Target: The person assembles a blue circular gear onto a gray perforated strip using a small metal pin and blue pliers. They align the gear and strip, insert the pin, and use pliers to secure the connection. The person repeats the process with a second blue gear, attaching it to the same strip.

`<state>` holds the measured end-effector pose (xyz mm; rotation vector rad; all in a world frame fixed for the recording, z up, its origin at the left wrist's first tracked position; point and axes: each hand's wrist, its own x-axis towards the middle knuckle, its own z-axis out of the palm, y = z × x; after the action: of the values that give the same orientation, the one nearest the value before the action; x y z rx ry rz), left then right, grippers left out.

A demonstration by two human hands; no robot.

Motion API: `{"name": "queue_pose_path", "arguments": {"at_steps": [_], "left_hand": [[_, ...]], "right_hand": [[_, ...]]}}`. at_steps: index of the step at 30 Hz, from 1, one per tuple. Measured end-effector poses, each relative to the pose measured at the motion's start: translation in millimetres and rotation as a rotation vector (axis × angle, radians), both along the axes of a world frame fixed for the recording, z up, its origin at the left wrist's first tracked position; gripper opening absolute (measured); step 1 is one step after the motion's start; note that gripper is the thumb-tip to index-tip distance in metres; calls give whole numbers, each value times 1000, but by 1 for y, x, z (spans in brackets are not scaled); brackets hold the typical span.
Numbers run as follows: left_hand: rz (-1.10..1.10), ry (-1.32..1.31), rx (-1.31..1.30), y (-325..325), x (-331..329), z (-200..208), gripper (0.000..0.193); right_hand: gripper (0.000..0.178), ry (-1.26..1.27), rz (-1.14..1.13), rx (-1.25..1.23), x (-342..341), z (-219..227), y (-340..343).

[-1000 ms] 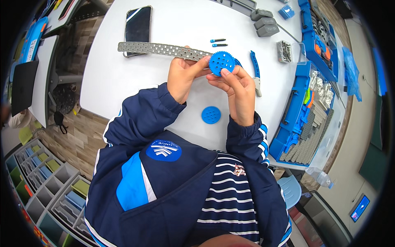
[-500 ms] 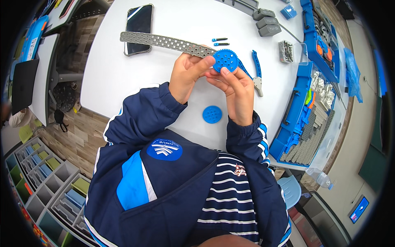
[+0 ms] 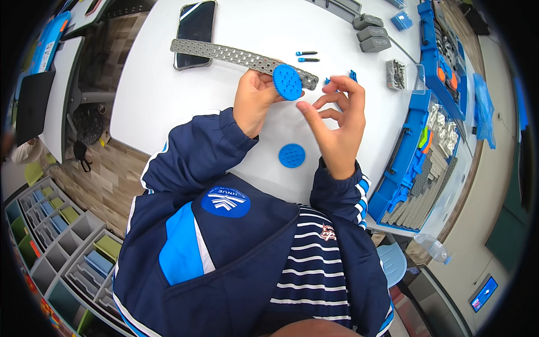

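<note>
Grey beam (image 3: 234,54) with blue gear (image 3: 287,82) sits pinched in the left grip (image 3: 252,104), the right grip (image 3: 340,124) spread.

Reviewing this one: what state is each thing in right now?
Left hand, closed on the gray beam
Right hand, open, empty
Upper blue gear, tilted
Lower blue gear, lying flat
Phone, screen dark
Small clear box, open
Near blue toolbox, open
Far blue toolbox, open
</note>
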<state>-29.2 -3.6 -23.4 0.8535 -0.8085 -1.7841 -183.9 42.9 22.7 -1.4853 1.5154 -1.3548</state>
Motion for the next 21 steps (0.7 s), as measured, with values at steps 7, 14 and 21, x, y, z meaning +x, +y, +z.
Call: {"name": "queue_pose_path", "arguments": {"at_steps": [7,14,21], "left_hand": [[104,-2,-99,6,-10,-5,29],[56,2,-49,3,-8,7,26],[50,16,-46,6,-10,11,34]], "right_hand": [[34,424,76,-163,24,-2,1],[18,-432,-86,94,7,1,2],[17,-592,-36,224,1,-2,-2]]}}
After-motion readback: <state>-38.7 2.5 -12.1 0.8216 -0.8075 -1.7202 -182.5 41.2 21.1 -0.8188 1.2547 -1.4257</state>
